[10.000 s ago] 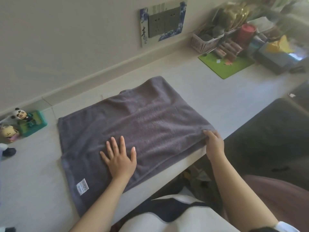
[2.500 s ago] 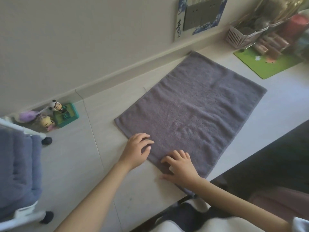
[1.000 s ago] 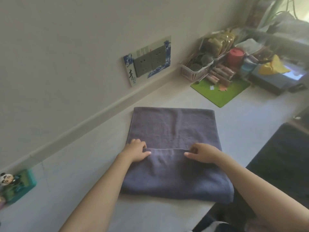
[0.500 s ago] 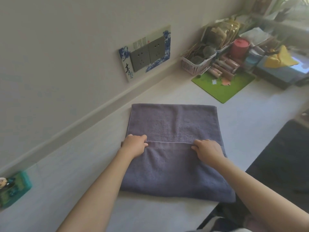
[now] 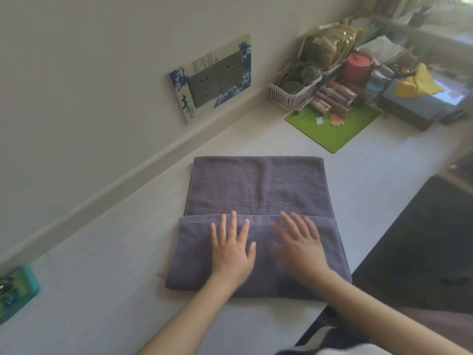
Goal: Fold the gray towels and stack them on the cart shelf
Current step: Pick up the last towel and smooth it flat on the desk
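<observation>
Pale wall [image 5: 89, 73] far and left, socket plate [image 5: 215, 78] on it, white counter [image 5: 102, 265] below, cluttered far right corner with pink basket [image 5: 294, 94], green mat [image 5: 332, 124], daylight from far right

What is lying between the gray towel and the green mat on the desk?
Nothing: in the head view the stretch of white desk between the towel and the green mat is bare.

Folded towel [image 5: 258, 190] lies on bench [image 5: 107, 290]; left hand [image 5: 231, 248] and right hand [image 5: 300, 245] flat on its near flap, side by side. Mat [image 5: 332, 124], basket [image 5: 294, 94] behind-right.
</observation>
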